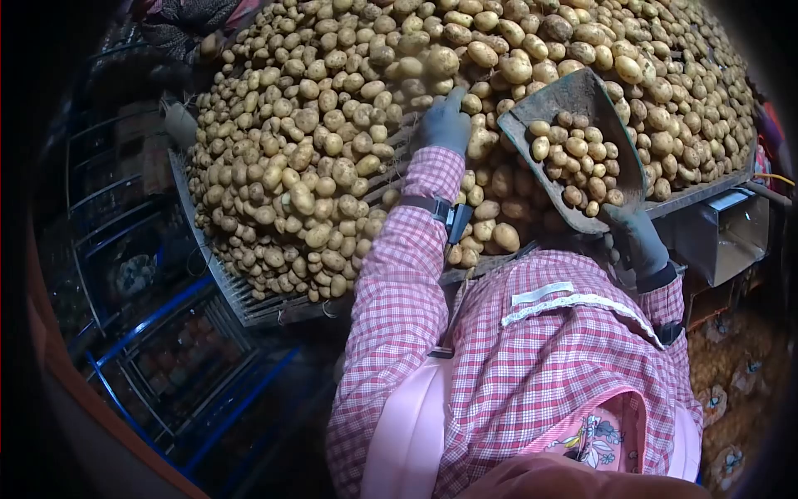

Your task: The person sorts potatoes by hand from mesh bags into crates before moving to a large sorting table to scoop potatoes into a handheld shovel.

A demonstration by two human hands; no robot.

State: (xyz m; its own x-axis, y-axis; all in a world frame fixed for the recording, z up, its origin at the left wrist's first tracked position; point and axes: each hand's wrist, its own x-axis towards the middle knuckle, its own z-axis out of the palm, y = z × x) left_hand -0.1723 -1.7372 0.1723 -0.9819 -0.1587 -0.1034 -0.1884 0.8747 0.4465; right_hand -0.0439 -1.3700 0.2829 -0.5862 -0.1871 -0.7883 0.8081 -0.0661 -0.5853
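Note:
My left hand (446, 123), in a grey glove, reaches into the heap of potatoes (283, 179) where a strip of the slatted table (399, 150) shows. It is open with a finger stretched forward; the other fingertips are blurred among the potatoes. In the gloved right hand (638, 237) is the near end of a worn, green-edged scoop (569, 96). Inside the scoop lies a batch of small potatoes (582, 148). Larger potatoes (505, 236) sit between my left forearm and the scoop, close to my body.
Blue-framed racks or crates (191, 349) stand low on the left. A metal chute or box (727, 233) is fixed under the table's right edge. Patterned sacks or floor covering (731, 391) show at lower right. Another person's clothing (195, 21) is at the upper left.

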